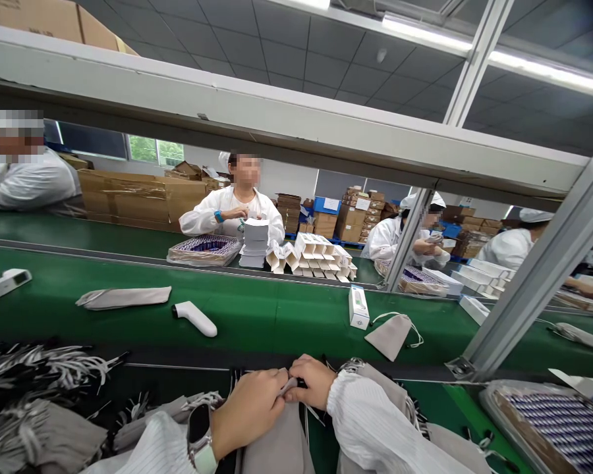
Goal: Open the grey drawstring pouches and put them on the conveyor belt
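Note:
At the near edge of the bench, a grey drawstring pouch (278, 444) hangs upright below my two hands. My left hand (252, 405) is closed on its top edge, a smartwatch on that wrist. Opposite it, my right hand (312, 382) pinches the same top edge, close to a dark cord end. The fingers of both hands nearly meet, and the pouch's mouth is mostly covered by them. More grey pouches (54, 428) with white cords and black ends lie in a heap on the left. Others lie under and beside my right sleeve.
On the green conveyor belt (277, 316) lie a white handheld thermometer (196, 318), a filled pouch (126, 297), a small white box (358, 307) and another pouch (391, 336). A tray of batteries (556, 421) stands at right. A metal post (538, 263) rises there. Co-workers sit across the belt.

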Demonstrator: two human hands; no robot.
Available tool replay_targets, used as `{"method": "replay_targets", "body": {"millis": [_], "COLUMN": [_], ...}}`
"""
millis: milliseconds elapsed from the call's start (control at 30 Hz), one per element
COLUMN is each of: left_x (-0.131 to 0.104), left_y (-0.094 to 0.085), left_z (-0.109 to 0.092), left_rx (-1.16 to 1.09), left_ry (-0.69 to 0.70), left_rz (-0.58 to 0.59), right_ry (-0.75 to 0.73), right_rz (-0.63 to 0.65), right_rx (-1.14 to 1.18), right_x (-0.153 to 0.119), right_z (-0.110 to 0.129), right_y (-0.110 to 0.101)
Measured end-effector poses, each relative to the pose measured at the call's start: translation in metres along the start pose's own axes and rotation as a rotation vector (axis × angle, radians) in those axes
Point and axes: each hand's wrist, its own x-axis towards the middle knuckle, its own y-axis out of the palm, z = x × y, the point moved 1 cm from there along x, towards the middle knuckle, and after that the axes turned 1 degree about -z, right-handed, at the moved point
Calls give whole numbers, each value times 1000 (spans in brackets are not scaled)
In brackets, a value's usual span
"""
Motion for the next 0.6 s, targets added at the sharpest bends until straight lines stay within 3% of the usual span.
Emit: {"method": "replay_targets", "body": {"millis": [167, 333, 500, 600], "left_x": [2, 6, 9, 9], "left_y": [0, -18, -31, -24], "left_z": [2, 3, 9, 12], "left_rx": [-94, -322, -576, -538], "left_ry": [26, 31, -11, -23], "left_rz": [-8, 9, 57, 20], "right_ry": [16, -13, 74, 80], "right_rz": [94, 111, 54, -69], "right_rx": [118, 207, 117, 151], "right_x": [-1, -3, -4, -11], "right_z": [-4, 1, 4, 12], "right_y": [-6, -12, -17, -36]}}
